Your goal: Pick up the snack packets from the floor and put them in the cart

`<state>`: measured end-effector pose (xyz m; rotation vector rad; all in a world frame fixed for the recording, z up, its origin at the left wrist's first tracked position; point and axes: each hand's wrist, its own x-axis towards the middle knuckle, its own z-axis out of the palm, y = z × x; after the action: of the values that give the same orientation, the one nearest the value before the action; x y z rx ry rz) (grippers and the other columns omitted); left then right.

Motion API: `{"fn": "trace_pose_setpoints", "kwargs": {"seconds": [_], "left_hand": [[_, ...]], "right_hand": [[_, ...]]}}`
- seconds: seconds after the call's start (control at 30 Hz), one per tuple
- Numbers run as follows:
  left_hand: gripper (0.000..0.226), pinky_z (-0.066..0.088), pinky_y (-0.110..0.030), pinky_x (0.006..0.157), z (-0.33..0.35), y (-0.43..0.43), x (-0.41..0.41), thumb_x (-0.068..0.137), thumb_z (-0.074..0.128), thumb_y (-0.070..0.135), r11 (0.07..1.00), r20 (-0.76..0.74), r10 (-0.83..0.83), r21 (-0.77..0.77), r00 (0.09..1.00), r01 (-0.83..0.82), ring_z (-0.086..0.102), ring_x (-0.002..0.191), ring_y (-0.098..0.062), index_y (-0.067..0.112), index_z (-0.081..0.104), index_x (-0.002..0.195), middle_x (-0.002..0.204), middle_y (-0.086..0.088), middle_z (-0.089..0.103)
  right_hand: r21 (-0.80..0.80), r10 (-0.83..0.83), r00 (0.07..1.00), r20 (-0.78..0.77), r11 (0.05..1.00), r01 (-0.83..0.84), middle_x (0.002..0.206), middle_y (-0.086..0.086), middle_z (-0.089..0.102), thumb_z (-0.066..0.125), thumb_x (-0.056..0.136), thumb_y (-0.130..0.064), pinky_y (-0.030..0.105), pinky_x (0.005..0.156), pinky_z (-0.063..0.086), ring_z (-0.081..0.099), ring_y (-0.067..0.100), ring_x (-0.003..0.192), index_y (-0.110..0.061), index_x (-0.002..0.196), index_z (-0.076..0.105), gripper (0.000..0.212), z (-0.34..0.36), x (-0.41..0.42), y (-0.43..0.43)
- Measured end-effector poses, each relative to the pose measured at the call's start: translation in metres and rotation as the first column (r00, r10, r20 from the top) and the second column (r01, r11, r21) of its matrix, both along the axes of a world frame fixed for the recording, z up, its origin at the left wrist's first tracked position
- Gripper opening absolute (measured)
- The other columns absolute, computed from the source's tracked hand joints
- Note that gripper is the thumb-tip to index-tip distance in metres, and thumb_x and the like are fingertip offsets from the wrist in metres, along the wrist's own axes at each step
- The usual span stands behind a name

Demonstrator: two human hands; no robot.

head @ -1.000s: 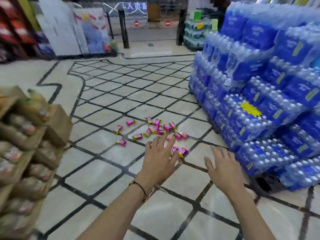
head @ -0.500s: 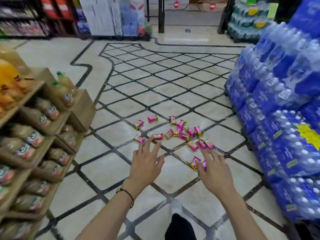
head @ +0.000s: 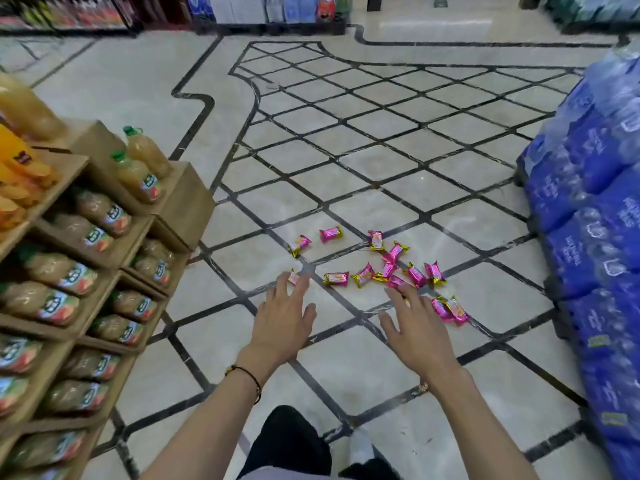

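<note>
Pink foil with gold crimped ends marks the snack packets (head: 336, 278), small pillow-shaped wrappers strewn on the tiled floor (head: 346, 188) just ahead of both hands, their long axes pointing every which way. The left hand (head: 282, 322) is spread flat and empty, its fingertips at the nearest stray packet on that side. The right hand (head: 417, 329), likewise splayed and holding nothing, reaches at the denser cluster, with two more packets just beside it to its right. Most packets lie nearer the right hand. No cart is in view.
</note>
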<state>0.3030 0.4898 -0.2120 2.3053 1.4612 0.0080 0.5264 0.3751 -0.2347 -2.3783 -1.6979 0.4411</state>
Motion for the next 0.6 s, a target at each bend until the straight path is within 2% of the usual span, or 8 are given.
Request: {"fn": "trace_pose_setpoints", "kwargs": {"seconds": [0.07,0.17,0.23,0.3,0.4,0.6], "left_hand": [[0.057,0.047,-0.05,0.1,-0.012,0.031,0.012,0.102,0.046,0.037,1.0,0.006,0.022,-0.013,1.0,-0.022,0.039,0.134,-0.036,0.031,0.025,0.155,0.159,-0.008,0.023],[0.058,0.048,-0.045,0.098,-0.036,0.084,0.028,0.101,0.049,0.033,0.993,0.076,0.116,-0.047,0.99,-0.112,0.044,0.131,-0.031,0.032,0.028,0.155,0.155,-0.004,0.031],[0.061,0.046,-0.044,0.101,-0.057,0.124,0.035,0.099,0.052,0.03,0.973,0.122,0.206,-0.134,0.971,-0.189,0.046,0.129,-0.03,0.035,0.029,0.155,0.152,-0.003,0.035],[0.063,0.043,-0.045,0.103,-0.091,0.174,0.044,0.097,0.053,0.029,0.943,0.101,0.278,-0.219,0.955,-0.251,0.047,0.127,-0.035,0.037,0.029,0.155,0.152,-0.004,0.035],[0.061,0.039,-0.045,0.105,-0.122,0.233,0.053,0.097,0.053,0.031,0.927,0.06,0.282,-0.274,0.958,-0.256,0.044,0.129,-0.037,0.036,0.031,0.154,0.152,-0.005,0.033],[0.059,0.039,-0.046,0.105,-0.17,0.354,0.076,0.1,0.053,0.033,0.933,-0.023,0.253,-0.26,0.967,-0.25,0.044,0.127,-0.043,0.031,0.033,0.155,0.155,-0.008,0.032]], "right_hand": [[-0.032,0.016,1.0,-0.003,0.999,-0.016,0.146,0.006,0.045,0.047,0.101,-0.04,0.045,0.082,0.054,0.048,0.033,0.12,-0.021,0.144,0.045,0.048,-0.014,0.012,0.036],[-0.102,0.016,1.0,-0.008,0.995,-0.016,0.147,0.004,0.042,0.043,0.101,-0.044,0.047,0.084,0.055,0.047,0.033,0.122,-0.024,0.146,0.041,0.049,-0.043,0.029,0.094],[-0.177,-0.014,1.0,-0.003,0.984,0.014,0.147,0.004,0.043,0.041,0.1,-0.044,0.049,0.085,0.053,0.053,0.036,0.115,-0.024,0.145,0.04,0.049,-0.064,0.035,0.135],[-0.269,-0.08,0.997,-0.012,0.96,0.074,0.147,0.007,0.045,0.04,0.1,-0.043,0.051,0.092,0.05,0.057,0.039,0.113,-0.022,0.145,0.04,0.049,-0.092,0.043,0.18],[-0.359,-0.141,0.989,-0.03,0.925,0.121,0.151,0.009,0.04,0.039,0.101,-0.042,0.051,0.106,0.041,0.052,0.041,0.124,-0.021,0.15,0.035,0.053,-0.124,0.056,0.231],[-0.42,-0.136,0.989,-0.049,0.902,0.104,0.154,0.012,0.035,0.045,0.101,-0.037,0.048,0.086,0.051,0.052,0.045,0.12,-0.023,0.155,0.03,0.057,-0.175,0.093,0.338]]}}
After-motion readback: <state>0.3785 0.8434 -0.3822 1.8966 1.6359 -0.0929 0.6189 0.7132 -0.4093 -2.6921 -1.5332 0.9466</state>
